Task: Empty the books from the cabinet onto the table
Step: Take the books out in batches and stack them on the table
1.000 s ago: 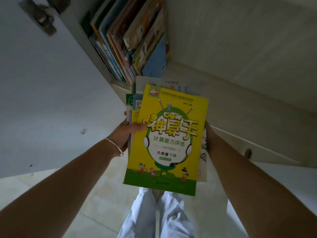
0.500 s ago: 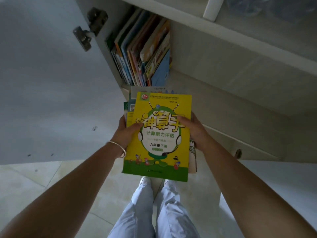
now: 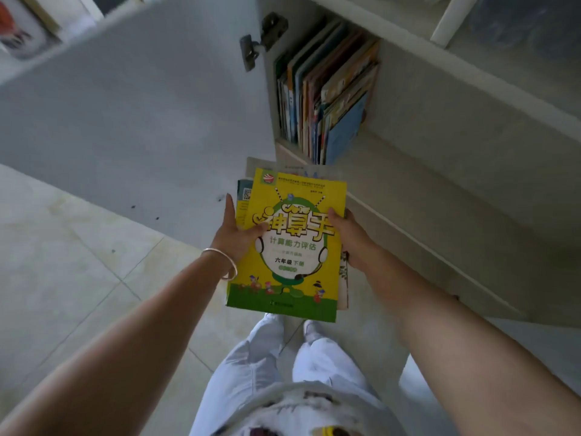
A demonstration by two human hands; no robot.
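Observation:
I hold a stack of books (image 3: 289, 272) flat in front of me, topped by a yellow and green workbook. My left hand (image 3: 234, 237), with a bracelet at the wrist, grips the stack's left edge, thumb on the cover. My right hand (image 3: 352, 239) grips the right edge. Several more books (image 3: 327, 99) stand upright in the cabinet (image 3: 440, 127), packed against its left wall on the shelf. The table is not in view.
The open cabinet door (image 3: 132, 114) hangs to my left, with its hinge (image 3: 261, 39) at the top. A shelf board (image 3: 471, 73) runs above the books. Tiled floor (image 3: 63, 262) and my legs (image 3: 283, 366) lie below the stack.
The stack has come away from the shelf and toward me. The view has swung left and back, so more of the door and floor show. My right hand now shows on the stack's edge.

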